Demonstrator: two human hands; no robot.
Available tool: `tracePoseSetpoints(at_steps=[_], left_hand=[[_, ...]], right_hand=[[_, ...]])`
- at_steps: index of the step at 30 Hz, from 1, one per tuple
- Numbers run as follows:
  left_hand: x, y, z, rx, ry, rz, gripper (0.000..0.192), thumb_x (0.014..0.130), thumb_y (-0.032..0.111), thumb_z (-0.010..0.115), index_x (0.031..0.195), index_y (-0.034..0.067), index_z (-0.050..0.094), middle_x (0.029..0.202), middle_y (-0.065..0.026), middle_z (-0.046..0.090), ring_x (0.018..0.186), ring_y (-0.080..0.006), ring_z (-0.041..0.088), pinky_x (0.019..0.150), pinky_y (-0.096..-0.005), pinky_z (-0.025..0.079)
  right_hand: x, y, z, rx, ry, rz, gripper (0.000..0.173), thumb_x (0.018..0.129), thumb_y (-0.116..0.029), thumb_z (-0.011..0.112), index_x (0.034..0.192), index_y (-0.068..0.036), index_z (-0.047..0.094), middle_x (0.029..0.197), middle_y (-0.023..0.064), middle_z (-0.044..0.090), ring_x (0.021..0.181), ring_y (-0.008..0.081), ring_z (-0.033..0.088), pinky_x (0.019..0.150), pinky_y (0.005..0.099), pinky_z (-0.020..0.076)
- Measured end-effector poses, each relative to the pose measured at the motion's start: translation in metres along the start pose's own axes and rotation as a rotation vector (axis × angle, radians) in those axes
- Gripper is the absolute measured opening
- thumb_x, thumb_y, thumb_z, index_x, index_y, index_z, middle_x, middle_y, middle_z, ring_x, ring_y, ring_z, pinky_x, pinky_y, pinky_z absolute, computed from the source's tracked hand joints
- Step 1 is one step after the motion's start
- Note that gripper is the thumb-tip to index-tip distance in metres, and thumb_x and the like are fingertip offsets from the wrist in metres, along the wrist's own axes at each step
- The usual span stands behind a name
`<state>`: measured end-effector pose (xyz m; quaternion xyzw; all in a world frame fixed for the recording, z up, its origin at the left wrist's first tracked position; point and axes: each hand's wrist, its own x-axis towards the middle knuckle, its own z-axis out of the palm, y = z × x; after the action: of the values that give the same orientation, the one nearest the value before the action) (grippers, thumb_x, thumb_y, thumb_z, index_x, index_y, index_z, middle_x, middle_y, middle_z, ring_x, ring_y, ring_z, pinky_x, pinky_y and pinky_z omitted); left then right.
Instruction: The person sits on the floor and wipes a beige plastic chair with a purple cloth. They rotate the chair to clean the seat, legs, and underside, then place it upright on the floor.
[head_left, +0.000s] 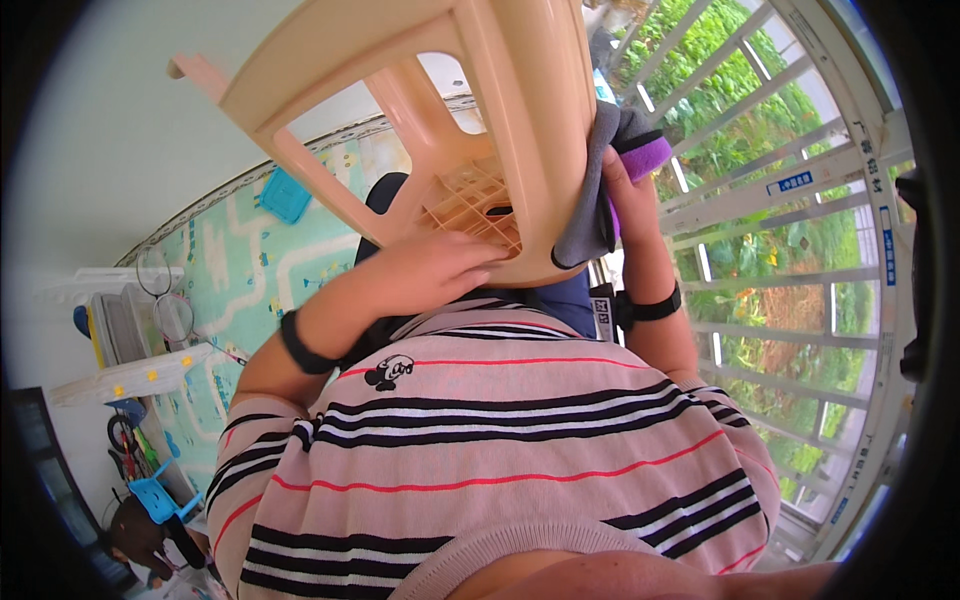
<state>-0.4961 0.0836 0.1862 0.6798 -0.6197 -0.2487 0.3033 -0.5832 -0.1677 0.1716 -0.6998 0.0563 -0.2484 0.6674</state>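
A beige plastic stool (529, 142) is tipped over on my lap, its legs pointing up and away and the ribbed underside of its seat facing me. My left hand (442, 266) grips the seat's near edge, fingers reaching over onto the ribs between two legs. At the stool's right side, my right hand (634, 196) holds a grey and purple cloth (592, 202) pressed to the outer surface. The cloth is folded, its purple side showing at the thumb and above. My right fingers are mostly hidden behind it.
A metal railing (780, 281) runs close along the right, with plants beyond. On the left, a patterned play mat (247, 277) bears a blue plastic lid or tray (285, 195) and badminton rackets (172, 315). A person (139, 532) is near a blue chair (157, 495) at lower left.
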Motion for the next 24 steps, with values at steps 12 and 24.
tracePoseSetpoints(at_steps=[12,24], left_hand=[[-0.074,0.111,-0.120,-0.051,0.637,0.330,0.022,0.084,0.010,0.049,0.100,0.000,0.062,0.092,-0.0177,0.064,0.076,-0.0239,0.058,0.069,-0.0347,0.044],[-0.083,0.055,-0.045,0.150,0.333,0.093,0.025,0.088,0.014,0.045,0.105,0.002,0.059,0.100,-0.0139,0.061,0.087,-0.0222,0.055,0.078,-0.0338,0.041]], right_hand=[[-0.021,0.022,-0.025,0.024,-0.016,0.002,0.053,0.089,-0.029,0.059,0.129,0.001,0.041,0.128,0.0093,0.047,0.121,0.0208,0.042,0.103,0.0364,0.0310],[-0.038,0.046,-0.047,0.043,-0.012,0.146,0.053,0.089,-0.029,0.058,0.130,0.000,0.041,0.130,0.0085,0.044,0.121,0.0210,0.041,0.104,0.0382,0.0306]])
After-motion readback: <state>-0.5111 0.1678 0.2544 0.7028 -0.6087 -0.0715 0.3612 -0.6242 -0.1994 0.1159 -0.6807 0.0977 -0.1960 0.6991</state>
